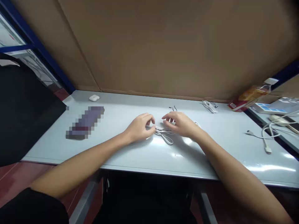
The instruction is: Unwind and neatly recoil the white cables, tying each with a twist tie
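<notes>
Both hands are down at the middle of the table (130,155), working a white cable (164,134) that lies bunched in loops between them. The left hand (139,127) is curled, fingertips pinching at the left end of the bundle. The right hand (181,124) rests loosely on the right part, fingers bent, though whether it truly grips a strand I cannot tell. To my eye the step wants even loops: keep one end pinned, feed the slack flat, no twisting. The bundle's long axis runs left to right across the table, with one loop drooping toward the near edge. Off to the right lies another white cable (266,137), and a small white case (94,98) sits far left.
</notes>
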{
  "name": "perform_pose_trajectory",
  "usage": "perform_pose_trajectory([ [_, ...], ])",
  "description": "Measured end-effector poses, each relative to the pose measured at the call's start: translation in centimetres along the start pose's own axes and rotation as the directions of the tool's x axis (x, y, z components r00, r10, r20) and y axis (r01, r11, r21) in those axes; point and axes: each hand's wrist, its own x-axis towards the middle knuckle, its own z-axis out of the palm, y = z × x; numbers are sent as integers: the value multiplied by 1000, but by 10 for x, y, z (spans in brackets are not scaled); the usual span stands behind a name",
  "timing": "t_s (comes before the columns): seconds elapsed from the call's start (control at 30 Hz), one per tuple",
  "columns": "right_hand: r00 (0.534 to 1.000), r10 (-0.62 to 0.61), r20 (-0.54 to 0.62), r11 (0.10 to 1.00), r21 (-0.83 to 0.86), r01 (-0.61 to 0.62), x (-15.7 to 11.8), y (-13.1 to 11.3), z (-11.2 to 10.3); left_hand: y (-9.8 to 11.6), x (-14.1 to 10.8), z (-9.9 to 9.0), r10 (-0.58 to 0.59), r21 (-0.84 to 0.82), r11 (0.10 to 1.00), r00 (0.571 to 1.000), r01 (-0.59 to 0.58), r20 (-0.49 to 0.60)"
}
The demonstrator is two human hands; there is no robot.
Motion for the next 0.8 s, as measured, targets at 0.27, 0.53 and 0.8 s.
perform_pose_trajectory([
  [0.27, 968, 16, 252, 985, 160, -58, -3, -3, -9, 7, -3, 3, 73, -49, 997, 973, -64, 220],
  [0.53, 971, 138, 196, 965, 192, -176, 1, -3, 4, 13, -1, 8, -97, 105, 991, 990, 86, 106],
  [0.8, 985, 169, 37, 933, 315, -172, 2, 3, 11, 9, -1, 6, -152, 81, 986, 981, 143, 120],
])
